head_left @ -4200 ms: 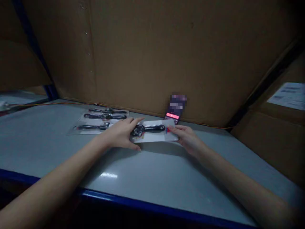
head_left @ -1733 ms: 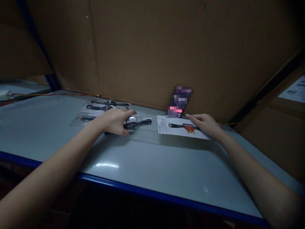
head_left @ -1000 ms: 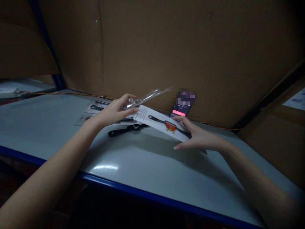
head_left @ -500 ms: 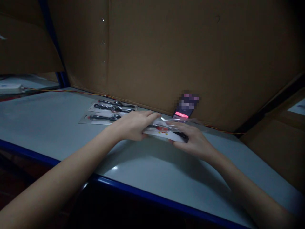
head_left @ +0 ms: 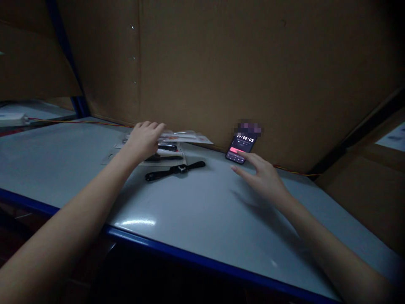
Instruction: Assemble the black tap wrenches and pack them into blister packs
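My left hand is closed at the back left of the table, over a group of packs. From its fingers a clear plastic pack with a white card sticks out to the right. Beneath lie more carded packs holding black-handled tools, partly hidden by the hand. Just in front of them a loose black tool lies on the table, long and slim with a metal piece at its middle; its exact kind is unclear. My right hand is empty, thumb and fingers apart, its fingertips overlapping the phone's lower edge in view.
A phone showing a running timer leans against the cardboard wall. A red and yellow cable runs along the table's back edge to a white box. The table has a blue front edge.
Both hands held one pack between them before. The left hand has carried packaging left to the other packs, the right has let go, and a loose black tool now lies on the table.
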`<state>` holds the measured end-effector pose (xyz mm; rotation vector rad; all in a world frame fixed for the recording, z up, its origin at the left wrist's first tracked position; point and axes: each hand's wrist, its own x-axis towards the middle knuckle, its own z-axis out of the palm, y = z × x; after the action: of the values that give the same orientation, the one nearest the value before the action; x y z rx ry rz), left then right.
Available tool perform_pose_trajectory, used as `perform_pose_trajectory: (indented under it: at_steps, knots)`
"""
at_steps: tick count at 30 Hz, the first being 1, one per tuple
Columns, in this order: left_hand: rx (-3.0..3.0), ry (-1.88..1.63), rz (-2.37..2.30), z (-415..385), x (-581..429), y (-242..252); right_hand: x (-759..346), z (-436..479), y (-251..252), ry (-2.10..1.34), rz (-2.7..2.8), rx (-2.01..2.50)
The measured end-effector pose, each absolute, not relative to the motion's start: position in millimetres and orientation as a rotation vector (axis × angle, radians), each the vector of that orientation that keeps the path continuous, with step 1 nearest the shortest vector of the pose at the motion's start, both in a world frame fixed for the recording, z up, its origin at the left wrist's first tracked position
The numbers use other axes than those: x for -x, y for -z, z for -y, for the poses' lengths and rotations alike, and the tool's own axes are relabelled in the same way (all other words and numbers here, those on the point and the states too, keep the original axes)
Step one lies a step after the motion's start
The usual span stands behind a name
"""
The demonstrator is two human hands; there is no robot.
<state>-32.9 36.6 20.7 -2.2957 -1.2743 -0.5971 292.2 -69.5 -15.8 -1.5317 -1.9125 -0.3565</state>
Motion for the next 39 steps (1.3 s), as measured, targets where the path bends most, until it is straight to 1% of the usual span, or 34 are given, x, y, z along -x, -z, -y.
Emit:
perform_pose_trajectory:
  at_steps: [5, 10, 12, 15, 18, 26, 30, 33, 39]
  knots:
    - [2.230, 0.511, 1.462, -65, 53, -5, -293, 64, 25, 0.312, 1.942, 1.521]
    - [2.204, 0.726, 1.416, -63, 50, -11, -291, 64, 27, 0.293, 1.942, 1.513]
    - [2.352, 0.761, 1.356, -51, 42, -18, -290, 65, 27, 0.285, 1.943, 1.499]
    - [2.815, 0.546, 1.213, -33, 26, -21, -286, 66, 27, 0.277, 1.956, 1.475]
    - [2.897, 0.303, 1.154, -23, 13, -15, -282, 67, 27, 0.270, 1.960, 1.466]
    - [2.971, 0.086, 1.369, -23, 4, -8, -277, 69, 29, 0.224, 1.988, 1.462]
    - [3.021, 0.078, 1.449, -26, 7, -7, -277, 68, 32, 0.231, 2.013, 1.448]
    - [3.022, 0.084, 1.342, -26, 7, -7, -275, 68, 33, 0.232, 2.024, 1.431]
    - [2.886, 0.184, 0.908, -16, -5, 0, -264, 74, 31, 0.174, 2.068, 1.362]
